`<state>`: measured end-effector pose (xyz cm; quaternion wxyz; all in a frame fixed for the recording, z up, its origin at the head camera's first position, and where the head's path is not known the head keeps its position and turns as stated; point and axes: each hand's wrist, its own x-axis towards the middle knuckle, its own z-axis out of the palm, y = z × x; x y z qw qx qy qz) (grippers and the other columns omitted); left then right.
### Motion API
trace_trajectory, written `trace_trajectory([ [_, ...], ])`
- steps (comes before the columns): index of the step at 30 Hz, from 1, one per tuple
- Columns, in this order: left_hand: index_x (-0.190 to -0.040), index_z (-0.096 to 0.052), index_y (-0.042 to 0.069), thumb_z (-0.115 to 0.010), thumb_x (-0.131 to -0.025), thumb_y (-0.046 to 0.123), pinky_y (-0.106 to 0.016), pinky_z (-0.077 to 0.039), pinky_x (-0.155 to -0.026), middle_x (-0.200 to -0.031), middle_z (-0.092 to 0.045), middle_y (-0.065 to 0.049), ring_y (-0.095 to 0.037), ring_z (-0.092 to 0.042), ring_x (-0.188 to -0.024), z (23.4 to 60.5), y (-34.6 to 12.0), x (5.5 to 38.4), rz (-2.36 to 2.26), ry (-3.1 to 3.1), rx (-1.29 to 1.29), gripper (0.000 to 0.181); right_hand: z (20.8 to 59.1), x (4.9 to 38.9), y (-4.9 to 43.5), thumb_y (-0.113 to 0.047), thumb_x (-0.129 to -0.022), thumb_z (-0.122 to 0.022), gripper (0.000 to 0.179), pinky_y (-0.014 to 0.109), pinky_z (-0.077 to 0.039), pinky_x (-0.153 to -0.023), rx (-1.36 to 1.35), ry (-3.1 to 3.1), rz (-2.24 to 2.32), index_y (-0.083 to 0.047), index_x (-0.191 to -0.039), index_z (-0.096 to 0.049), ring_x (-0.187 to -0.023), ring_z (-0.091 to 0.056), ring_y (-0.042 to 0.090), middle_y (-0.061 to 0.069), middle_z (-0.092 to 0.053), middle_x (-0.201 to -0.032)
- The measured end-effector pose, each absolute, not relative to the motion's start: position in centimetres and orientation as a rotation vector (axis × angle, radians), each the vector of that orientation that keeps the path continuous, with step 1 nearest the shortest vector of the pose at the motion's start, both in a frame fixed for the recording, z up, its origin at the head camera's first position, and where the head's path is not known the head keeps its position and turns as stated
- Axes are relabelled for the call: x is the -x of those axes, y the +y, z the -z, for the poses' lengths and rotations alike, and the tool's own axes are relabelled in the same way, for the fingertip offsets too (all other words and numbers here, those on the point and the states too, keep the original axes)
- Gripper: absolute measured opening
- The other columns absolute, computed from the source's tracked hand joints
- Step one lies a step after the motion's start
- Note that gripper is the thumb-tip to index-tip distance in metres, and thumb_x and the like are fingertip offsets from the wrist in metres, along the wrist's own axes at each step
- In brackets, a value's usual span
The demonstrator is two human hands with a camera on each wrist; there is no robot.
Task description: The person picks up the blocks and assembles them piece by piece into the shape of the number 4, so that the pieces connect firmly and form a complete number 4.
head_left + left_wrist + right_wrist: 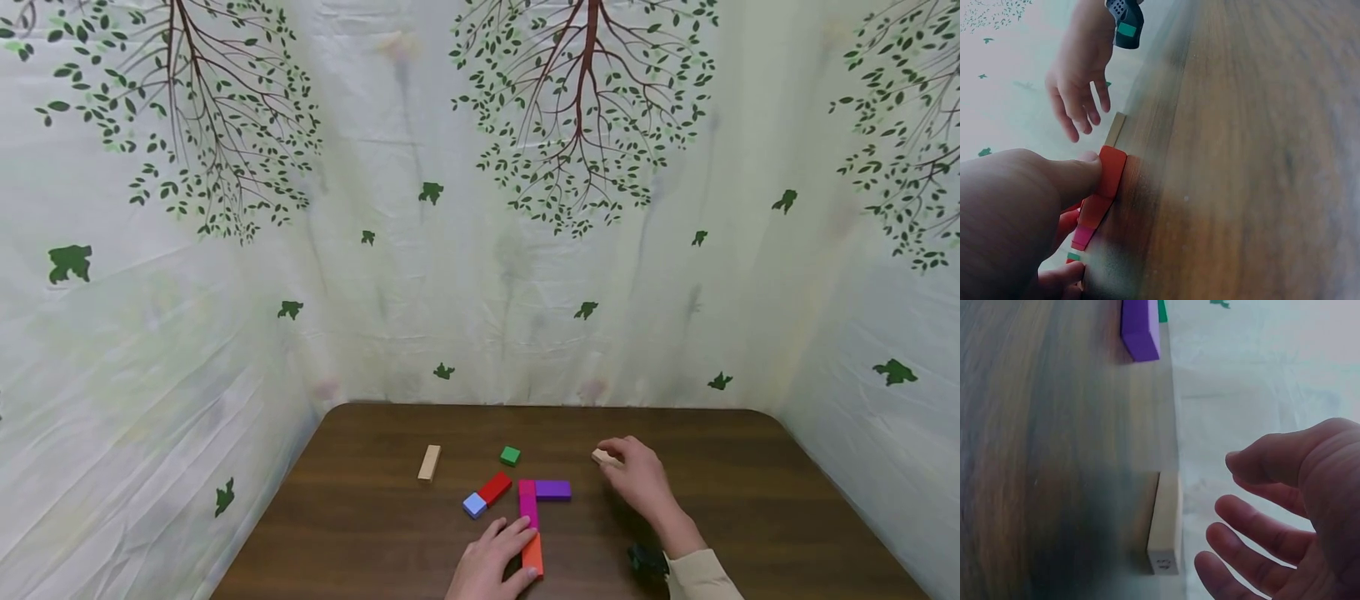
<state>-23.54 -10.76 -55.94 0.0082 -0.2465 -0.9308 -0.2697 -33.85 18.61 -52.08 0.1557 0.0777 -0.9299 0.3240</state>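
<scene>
My left hand is at the near end of a line of blocks, thumb and index finger about the orange block. Its thumb touches that block's near end in the left wrist view. Ahead of the orange block lie a magenta block and a pink piece, with a purple block extending right from the top. Over at the right, my right hand hovers by a beige wooden block with a dark mark on its end. Its fingers are spread and loosely bent, apart from the block in the right wrist view.
Left of the line, a red block and a light blue block lie end to end at a slant. A green block and another beige block lie farther back. A leaf-patterned curtain hangs behind the brown table.
</scene>
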Motion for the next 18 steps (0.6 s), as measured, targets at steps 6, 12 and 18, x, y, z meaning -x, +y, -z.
trace_trajectory([
  [6,-0.144,-0.058,0.027,-0.061,-0.096,0.052,-0.062,-0.042,-0.096,-0.15,-0.049,0.011,-0.036,-0.044,-0.137,55.8,-10.8,23.5,0.859,-2.938,0.776,0.054,52.8,34.3,19.3,-0.016,-0.086,-0.079,0.029,0.05,-0.05,-0.079,-0.187,-2.656,-0.892,-0.011,-0.114,-0.074,-0.087,-0.063,0.027,0.008,-0.066,-0.101],
  [12,-0.144,-0.058,0.027,-0.06,-0.096,0.051,-0.061,-0.043,-0.095,-0.15,-0.05,0.01,-0.035,-0.044,-0.137,55.6,-10.9,23.4,0.852,-2.934,0.779,0.054,53.3,34.3,20.0,-0.019,-0.088,-0.078,0.028,0.051,-0.051,-0.08,-0.146,-2.672,-0.888,-0.01,-0.115,-0.074,-0.088,-0.063,0.026,0.007,-0.066,-0.101],
  [18,-0.144,-0.058,0.026,-0.061,-0.096,0.051,-0.062,-0.043,-0.096,-0.15,-0.05,0.011,-0.035,-0.044,-0.137,55.4,-10.9,23.2,0.872,-2.936,0.771,0.053,53.7,34.0,20.7,-0.018,-0.09,-0.074,0.028,0.051,-0.05,-0.079,-0.115,-2.705,-0.892,-0.009,-0.116,-0.074,-0.091,-0.063,0.028,0.009,-0.065,-0.104],
])
